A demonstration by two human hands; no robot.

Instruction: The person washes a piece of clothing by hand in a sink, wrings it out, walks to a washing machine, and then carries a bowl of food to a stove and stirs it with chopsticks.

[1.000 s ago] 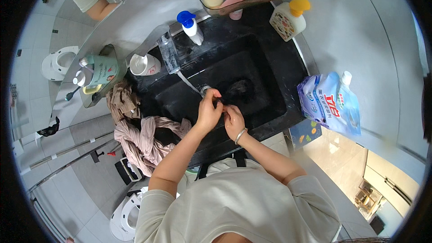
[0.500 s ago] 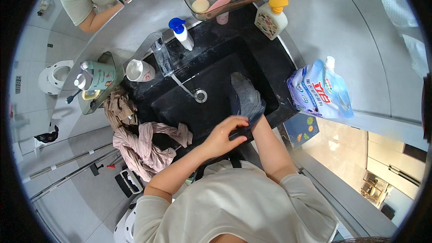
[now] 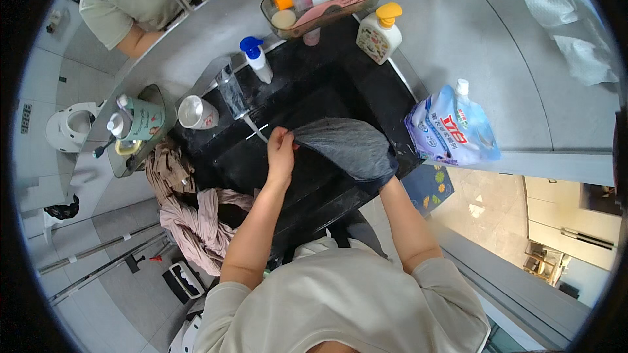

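Note:
A thin grey cloth garment with a darker edge (image 3: 350,147) is stretched across the black sink (image 3: 307,186). My left hand (image 3: 281,155) is closed, pinching the garment's left end close to the running water. At the other end, my right forearm (image 3: 412,229) goes into the garment, and the cloth covers my right hand, so its fingers are hidden. Water runs from the clear faucet (image 3: 231,91) down beside my left hand.
A crumpled pink garment (image 3: 190,229) and a brown one (image 3: 169,167) lie on the counter's left. Around the sink stand a white cup (image 3: 196,112), a blue-topped pump bottle (image 3: 256,59), a yellow-topped pump bottle (image 3: 379,36) and a purple-blue refill pouch (image 3: 451,127).
My left hand has moved up and left from beside my right wrist and taken hold of the garment's end. The garment has gone from bunched to spread out sideways.

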